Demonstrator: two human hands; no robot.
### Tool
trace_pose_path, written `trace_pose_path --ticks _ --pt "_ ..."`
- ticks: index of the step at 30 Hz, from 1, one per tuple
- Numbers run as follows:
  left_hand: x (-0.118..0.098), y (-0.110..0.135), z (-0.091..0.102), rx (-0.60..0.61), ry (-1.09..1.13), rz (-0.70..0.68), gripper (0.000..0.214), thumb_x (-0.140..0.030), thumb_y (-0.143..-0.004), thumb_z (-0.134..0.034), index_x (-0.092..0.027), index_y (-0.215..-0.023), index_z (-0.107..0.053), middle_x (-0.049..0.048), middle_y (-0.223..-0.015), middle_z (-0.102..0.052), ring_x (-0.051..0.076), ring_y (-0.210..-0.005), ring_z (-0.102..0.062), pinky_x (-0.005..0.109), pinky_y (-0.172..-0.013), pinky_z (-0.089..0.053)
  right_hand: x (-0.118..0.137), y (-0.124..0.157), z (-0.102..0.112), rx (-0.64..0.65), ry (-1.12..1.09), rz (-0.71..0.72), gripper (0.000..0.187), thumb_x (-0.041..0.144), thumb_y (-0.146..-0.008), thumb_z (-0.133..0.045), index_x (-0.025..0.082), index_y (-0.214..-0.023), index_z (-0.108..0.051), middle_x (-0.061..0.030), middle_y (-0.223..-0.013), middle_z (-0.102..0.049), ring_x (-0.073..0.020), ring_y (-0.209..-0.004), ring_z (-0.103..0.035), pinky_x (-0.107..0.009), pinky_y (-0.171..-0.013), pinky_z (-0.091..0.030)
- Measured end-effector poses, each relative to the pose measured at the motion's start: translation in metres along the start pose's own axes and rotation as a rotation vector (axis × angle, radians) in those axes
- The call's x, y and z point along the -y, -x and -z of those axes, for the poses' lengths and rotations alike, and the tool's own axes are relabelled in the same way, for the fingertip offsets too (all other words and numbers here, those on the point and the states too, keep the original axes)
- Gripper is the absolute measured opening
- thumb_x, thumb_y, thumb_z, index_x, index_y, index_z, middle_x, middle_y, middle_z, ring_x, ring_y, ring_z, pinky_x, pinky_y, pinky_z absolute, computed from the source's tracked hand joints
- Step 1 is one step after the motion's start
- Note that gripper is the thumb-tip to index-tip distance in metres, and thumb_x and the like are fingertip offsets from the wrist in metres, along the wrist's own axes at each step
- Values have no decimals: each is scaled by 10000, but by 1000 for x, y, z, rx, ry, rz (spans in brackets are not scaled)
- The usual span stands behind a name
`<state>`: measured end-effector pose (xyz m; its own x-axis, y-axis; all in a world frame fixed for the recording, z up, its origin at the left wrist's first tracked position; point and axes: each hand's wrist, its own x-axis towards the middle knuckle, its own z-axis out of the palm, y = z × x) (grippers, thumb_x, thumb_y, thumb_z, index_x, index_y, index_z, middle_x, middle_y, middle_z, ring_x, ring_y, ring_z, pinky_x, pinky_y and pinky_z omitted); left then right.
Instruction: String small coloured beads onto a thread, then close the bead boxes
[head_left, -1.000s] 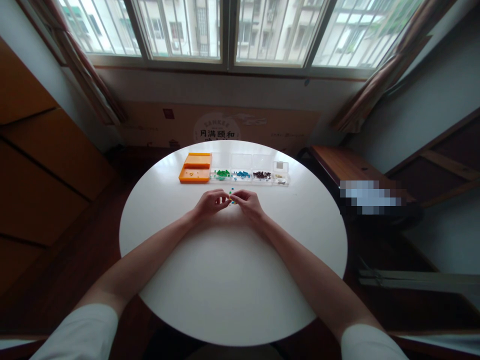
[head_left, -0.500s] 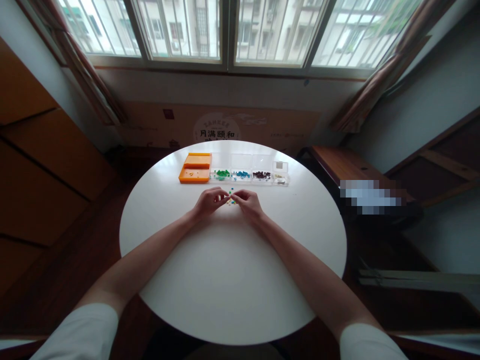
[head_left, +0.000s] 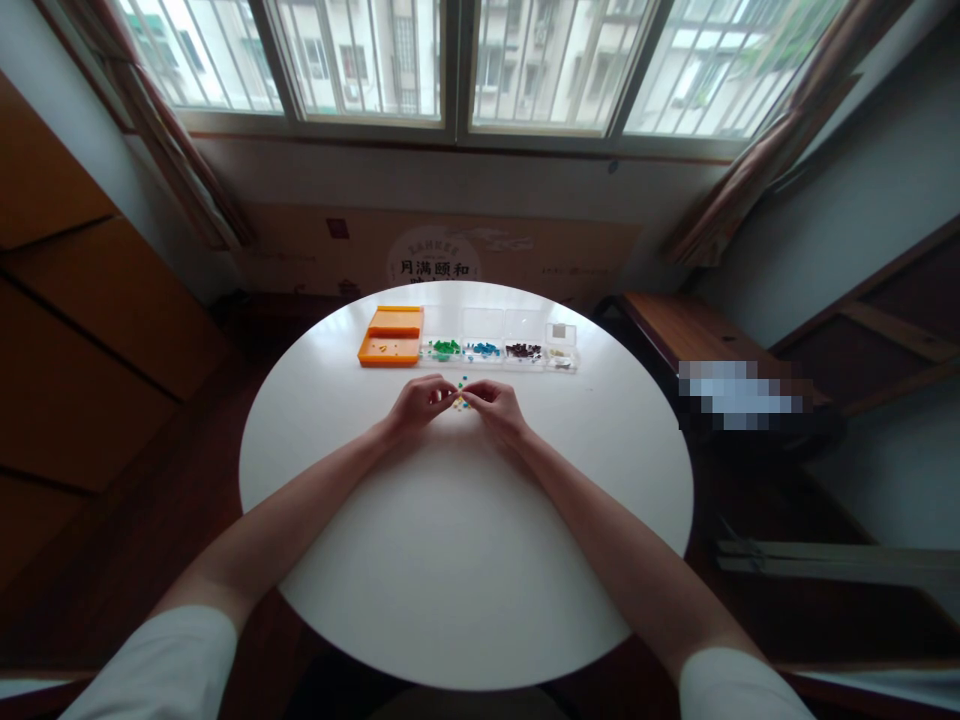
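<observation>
Meanwhile both hands' grip pinched on tiny coloured pieces (head_left: 460,401); cardboard (head_left: 442,255) behind reads "月满颐和"

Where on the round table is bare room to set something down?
The white table is bare between the forearms toward the near edge, and on both outer flanks. It is crowded at the far edge: orange tray, clear bead boxes, and both hands' small beads.
</observation>
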<state>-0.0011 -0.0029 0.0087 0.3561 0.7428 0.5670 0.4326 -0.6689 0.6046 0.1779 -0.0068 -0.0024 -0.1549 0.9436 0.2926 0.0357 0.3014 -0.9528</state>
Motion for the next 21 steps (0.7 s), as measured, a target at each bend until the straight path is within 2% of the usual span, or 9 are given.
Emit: trace_pose_path --ticks 21 --pt "1 0 -1 3 12 5 189 -310 -811 -565 -155 -795 -672 8 -656 -593 65 -514 -462 181 -505 -383 -2 0 1 10 -9 -12 250 376 -659 -699 155 -776 -681 -52 -754 -692 -169 -696 -633 -298 -663 -505"
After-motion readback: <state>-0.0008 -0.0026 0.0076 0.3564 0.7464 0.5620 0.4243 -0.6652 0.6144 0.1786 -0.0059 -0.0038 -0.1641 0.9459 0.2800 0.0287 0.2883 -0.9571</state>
